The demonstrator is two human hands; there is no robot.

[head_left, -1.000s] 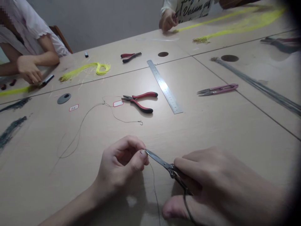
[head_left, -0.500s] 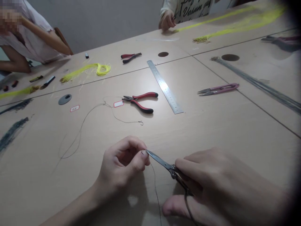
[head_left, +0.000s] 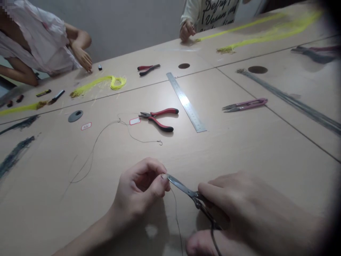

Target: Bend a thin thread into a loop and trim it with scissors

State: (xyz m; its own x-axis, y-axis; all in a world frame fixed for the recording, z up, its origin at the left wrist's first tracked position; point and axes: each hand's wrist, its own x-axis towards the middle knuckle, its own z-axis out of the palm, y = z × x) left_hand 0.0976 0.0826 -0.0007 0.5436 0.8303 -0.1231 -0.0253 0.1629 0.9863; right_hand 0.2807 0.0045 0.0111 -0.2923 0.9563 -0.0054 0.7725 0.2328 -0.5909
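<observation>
My left hand (head_left: 145,190) pinches thumb against forefinger on a thin dark fishing line (head_left: 176,217), which trails down toward the table's near edge. What the fingertips cover, perhaps a small hook, is hidden. My right hand (head_left: 239,209) grips a pair of scissors (head_left: 183,187), its thumb at one handle loop. The blade tips touch the left fingertips, and the blades look nearly closed. Beyond the hands lies a fish hook (head_left: 160,143) on a leader line (head_left: 93,145) that curves off to the left. Red-handled pliers (head_left: 157,117) rest spread behind it.
A steel ruler (head_left: 186,103), pink thread snips (head_left: 245,105) and a bundle of grey line (head_left: 287,96) lie to the right. Yellow line bundles (head_left: 90,85) and more pliers (head_left: 148,69) are farther back. Two co-workers sit across the table, one with a hand (head_left: 82,58) on it.
The co-worker at left has lowered an arm, bringing a hand to the tabletop. The view has tilted slightly. My hands and the scissors keep nearly the same pose.
</observation>
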